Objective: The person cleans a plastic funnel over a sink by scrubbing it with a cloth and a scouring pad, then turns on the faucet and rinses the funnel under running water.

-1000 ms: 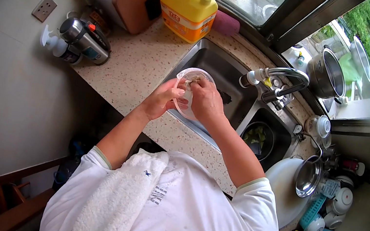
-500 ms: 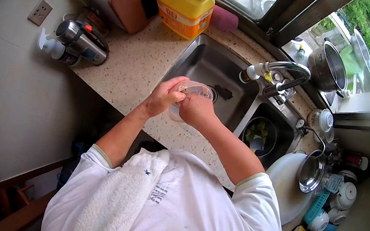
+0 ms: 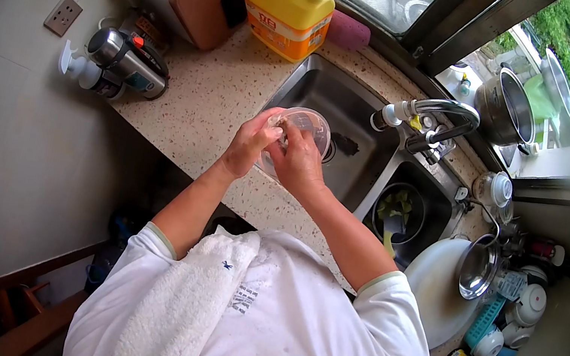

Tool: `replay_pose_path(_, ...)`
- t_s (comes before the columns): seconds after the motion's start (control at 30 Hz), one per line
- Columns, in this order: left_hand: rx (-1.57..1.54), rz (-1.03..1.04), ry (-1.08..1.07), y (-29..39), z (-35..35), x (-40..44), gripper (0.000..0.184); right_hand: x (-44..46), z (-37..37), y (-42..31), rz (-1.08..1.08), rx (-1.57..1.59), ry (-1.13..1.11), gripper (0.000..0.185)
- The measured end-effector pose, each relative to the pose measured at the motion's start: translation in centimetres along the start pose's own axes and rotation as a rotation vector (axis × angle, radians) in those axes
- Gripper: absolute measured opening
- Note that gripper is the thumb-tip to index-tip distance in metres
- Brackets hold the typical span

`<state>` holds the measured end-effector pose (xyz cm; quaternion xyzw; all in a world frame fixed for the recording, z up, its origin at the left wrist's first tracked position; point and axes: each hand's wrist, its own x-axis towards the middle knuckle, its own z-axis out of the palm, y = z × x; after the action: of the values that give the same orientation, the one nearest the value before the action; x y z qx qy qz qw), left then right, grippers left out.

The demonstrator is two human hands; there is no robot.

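The right hand (image 3: 298,161) has uncurled, its half-bent fingers now inside the clear tub (image 3: 318,127), so handling there continues; whether they grip anything is unclear. The left hand (image 3: 248,147) clasps the tub's left side, above the sink's (image 3: 373,152) near edge.

The right grip (image 3: 301,159) hides part of the clear bowl (image 3: 318,130), and what it touches inside cannot be told. Also the dark thing (image 3: 346,145) in the sink (image 3: 329,102) is too small for naming.
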<state>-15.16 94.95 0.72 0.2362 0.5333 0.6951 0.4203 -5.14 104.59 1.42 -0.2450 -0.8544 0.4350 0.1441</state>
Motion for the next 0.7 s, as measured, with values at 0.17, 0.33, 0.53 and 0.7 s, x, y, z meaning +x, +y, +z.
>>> replay_pose_path(0.17, -0.082, -0.115, 0.024, -0.9, -1.2, 0.2, 0.05, 1.0, -1.3, -0.6, -0.017, -0.338, -0.368, 0.036)
replay_pose_path(0.33, -0.042, -0.205, -0.029, -0.8, -0.3, -0.4, 0.044, 0.4, -0.2, 1.1, -0.356, -0.628, -0.466, 0.026)
replay_pose_path(0.53, -0.186, -0.221, 0.07, -0.5, -1.4, -0.6, 0.044, 0.3, -0.8, -0.2, -0.168, -0.485, -0.375, 0.027)
replay_pose_path(0.7, -0.098, -0.211, -0.011, 0.1, -1.3, -0.4, 0.043, -0.5, -0.3, 1.1, -0.369, -0.342, -0.219, 0.029)
